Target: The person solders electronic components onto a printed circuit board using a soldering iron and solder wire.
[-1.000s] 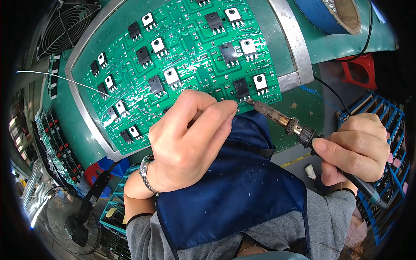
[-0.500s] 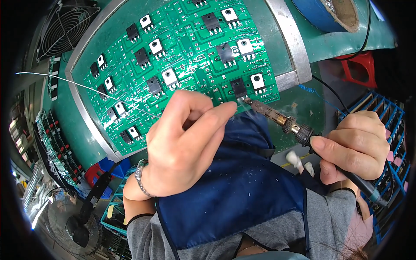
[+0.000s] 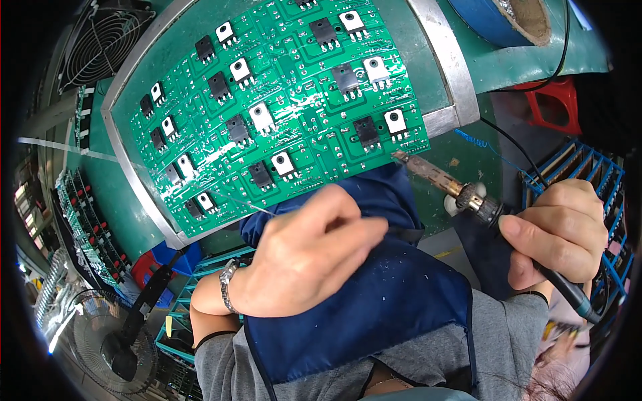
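Green and crowded with black and white components, the circuit board (image 3: 281, 113) lies tilted in its grey metal frame (image 3: 449, 67) on the green table (image 3: 461, 167), filling the upper middle of your view. Your right hand (image 3: 558, 234) is clenched around the dark handle of the soldering iron (image 3: 468, 194) — its brownish tip points up and to the left and ends just beside the board's lower right corner, though whether it touches the board is not clear. Its black cable leaves the bottom of your fist. Your left hand (image 3: 301, 260), with a metal wristwatch (image 3: 227, 284) on the wrist, hovers below the board's lower edge over your dark blue apron (image 3: 374, 314); thumb and fingers are pinched together on a thin solder wire (image 3: 251, 206) that runs up and to the left toward the board's lower edge. The wire's end lies near that edge, well apart from the iron's tip. A blue roll (image 3: 495, 20) sits at the top right — beyond the frame. A fan grille (image 3: 100, 47) shows at the upper left, and blue racks (image 3: 588, 174) stand at the right beside your right hand.
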The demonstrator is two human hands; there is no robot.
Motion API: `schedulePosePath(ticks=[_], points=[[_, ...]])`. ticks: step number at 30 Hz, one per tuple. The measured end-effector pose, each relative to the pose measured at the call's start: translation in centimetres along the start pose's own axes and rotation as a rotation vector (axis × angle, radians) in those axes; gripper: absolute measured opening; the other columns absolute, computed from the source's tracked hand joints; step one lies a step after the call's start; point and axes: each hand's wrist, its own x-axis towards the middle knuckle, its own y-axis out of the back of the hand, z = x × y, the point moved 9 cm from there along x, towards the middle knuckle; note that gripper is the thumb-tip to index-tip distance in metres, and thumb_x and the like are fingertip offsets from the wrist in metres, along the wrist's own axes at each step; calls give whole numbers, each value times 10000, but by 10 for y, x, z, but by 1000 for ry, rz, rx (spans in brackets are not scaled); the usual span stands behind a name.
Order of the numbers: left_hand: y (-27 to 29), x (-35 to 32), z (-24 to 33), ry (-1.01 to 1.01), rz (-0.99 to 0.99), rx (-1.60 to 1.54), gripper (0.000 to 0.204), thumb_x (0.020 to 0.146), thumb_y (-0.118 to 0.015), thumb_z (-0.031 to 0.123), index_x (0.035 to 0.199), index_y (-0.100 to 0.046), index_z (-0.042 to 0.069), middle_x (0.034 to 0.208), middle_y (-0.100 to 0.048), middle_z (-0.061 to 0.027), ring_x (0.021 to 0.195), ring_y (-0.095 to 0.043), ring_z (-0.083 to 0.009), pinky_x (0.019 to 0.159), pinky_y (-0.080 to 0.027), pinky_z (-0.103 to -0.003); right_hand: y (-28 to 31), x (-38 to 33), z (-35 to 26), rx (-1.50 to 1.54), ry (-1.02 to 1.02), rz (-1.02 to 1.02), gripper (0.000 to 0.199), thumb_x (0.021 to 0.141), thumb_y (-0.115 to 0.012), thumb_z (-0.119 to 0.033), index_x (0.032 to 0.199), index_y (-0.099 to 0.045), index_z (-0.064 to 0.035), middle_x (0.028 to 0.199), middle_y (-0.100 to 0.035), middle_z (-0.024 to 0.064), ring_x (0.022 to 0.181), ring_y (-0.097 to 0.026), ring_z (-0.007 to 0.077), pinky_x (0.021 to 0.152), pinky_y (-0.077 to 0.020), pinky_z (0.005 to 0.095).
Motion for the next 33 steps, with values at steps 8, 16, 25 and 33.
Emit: schedulePosePath(ticks=[8, 16, 25, 33], points=[[30, 17, -2, 11, 450, 240, 250, 684, -804, -59, 899, -719, 38, 761, -554, -51, 580, -571, -158, 492, -456, -303, 4, -2, 1, -33, 19, -24, 250, 866, -741, -208, 910, -738, 38, 634, -592, 36, 453, -492, 114, 349, -346, 218], [25, 24, -6, -15, 458, 242, 257, 692, -802, -47, 910, -712, 56, 774, -561, -44, 564, -566, -160, 478, -455, -299, 2, -3, 5, -25, 47, 77, 226, 851, -736, -192, 853, -746, 34, 584, -563, 25, 429, -477, 101, 339, -340, 204], [24, 25, -6, -29, 438, 251, 248, 695, -802, -43, 905, -712, 51, 784, -566, -42, 557, -564, -154, 475, -456, -300, -2, -1, 6, -31, 46, 62, 245, 887, -687, -226, 876, -718, 16, 611, -578, 34, 440, -482, 116, 374, -296, 225], [20, 28, -2, 8, 408, 254, 259, 715, -803, -56, 938, -729, 54, 801, -575, -55, 618, -597, -178, 521, -475, -296, 7, -10, 7, -21, 33, 125, 165, 785, -730, -106, 876, -754, 29, 606, -592, 35, 419, -495, 99, 355, -335, 214]])
